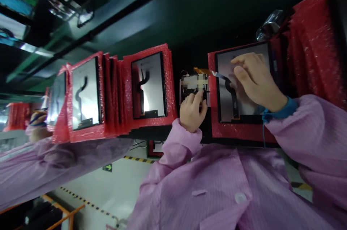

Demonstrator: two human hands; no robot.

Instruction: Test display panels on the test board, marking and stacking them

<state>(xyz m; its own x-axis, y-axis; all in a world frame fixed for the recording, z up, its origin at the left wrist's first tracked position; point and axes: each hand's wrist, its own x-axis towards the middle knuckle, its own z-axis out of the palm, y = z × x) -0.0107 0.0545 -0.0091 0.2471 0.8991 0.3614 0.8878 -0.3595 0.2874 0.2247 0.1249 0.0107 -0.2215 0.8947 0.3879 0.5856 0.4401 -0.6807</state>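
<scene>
A small test board with pale tape and an orange flex cable lies between two padded stacks. My left hand rests at the board's near edge, its fingers curled; what they press or hold is hidden. The flex cable reaches right to a grey-backed display panel with a black ribbon on it. Over that panel hovers my right hand, thumb and index finger apart, nothing visible between them. The panel lies on red bubble wrap.
To the left, another display panel tops a red bubble-wrap stack, with a further panel beyond. A red stack stands right, near a crumpled silvery bag. A co-worker's sleeve reaches in at left.
</scene>
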